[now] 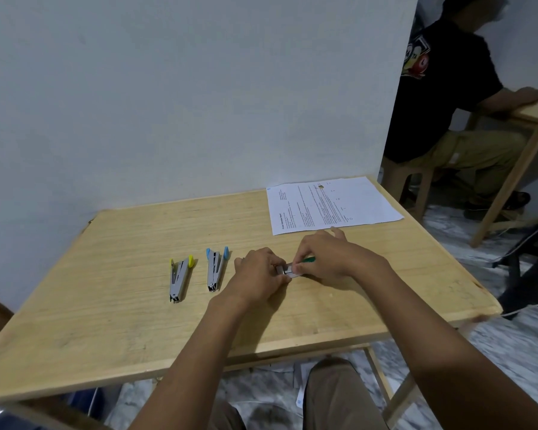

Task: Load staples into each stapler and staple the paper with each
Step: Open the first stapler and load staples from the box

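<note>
Brown trousers over a knee [333, 395] fill the bottom centre of the frame, below the near edge of a pale wooden table [106, 321]. Just above frame centre the two hands meet. The left hand [258, 274] curls its fingers round one end of a small metal stapler with a green tip [308, 259]. The right hand [326, 259] pinches the same stapler from the other side, hiding most of it. To the left lie two more staplers, apart from each other and flat on the table with their arms splayed: a blue-tipped stapler [216, 268] near the left hand and a yellow-tipped stapler [179, 279] farther left. A printed sheet of paper [333, 203] lies at the table's far right corner, just beyond the right hand. At the upper right another person in a black shirt [448, 88] sits at a second table.
</note>
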`<state>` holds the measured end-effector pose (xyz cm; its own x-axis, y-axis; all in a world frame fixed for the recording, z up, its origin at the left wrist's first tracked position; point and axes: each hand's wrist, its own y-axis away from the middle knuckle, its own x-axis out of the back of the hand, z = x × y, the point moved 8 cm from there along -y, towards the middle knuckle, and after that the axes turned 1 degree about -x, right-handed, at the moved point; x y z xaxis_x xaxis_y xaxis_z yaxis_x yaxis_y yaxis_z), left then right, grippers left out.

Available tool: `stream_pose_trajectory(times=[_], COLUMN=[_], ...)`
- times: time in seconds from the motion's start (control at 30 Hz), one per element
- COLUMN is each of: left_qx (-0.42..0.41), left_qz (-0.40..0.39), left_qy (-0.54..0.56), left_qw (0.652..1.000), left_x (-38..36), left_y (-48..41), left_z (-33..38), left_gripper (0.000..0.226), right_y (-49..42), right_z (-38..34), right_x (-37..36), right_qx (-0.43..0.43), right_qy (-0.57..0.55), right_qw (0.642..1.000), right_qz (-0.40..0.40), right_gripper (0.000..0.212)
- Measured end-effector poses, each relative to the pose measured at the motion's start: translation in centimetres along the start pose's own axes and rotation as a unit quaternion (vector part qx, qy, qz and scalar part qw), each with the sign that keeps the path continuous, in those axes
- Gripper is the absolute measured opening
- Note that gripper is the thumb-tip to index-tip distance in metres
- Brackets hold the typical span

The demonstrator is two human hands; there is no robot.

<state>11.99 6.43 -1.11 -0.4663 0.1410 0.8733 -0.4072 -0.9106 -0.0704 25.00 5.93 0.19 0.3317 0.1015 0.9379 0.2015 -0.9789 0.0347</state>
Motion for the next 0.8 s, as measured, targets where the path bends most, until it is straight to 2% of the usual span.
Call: stream_pose_trajectory(times=[0.23,0.57,0.8], left_qx=[0.011,0.009,0.009], left_qz=[-0.008,-0.012,-0.008], left_qy=[0.002,-0.008,0.001], left_qw=[1.0,1.0,1.0], left_x=[-0.1,-0.1,0.0], left_y=[-0.1,-0.1,0.2], left_z=[-0.1,0.2,0.2], left_gripper=[0.026,0.024,0.018], right_y=[0.0,0.0,-0.8], right_z=[-0.8,-1.3,-1.6], right_x=[0.2,0.0,-0.4], right_qx=[0.042,0.052,0.063], right_qy=[-0.001,0.004,0.036], right_qw=[0.999,0.999,0.996], right_qz=[-0.012,-0.008,-0.054], right_gripper=[0.014,0.014,0.014])
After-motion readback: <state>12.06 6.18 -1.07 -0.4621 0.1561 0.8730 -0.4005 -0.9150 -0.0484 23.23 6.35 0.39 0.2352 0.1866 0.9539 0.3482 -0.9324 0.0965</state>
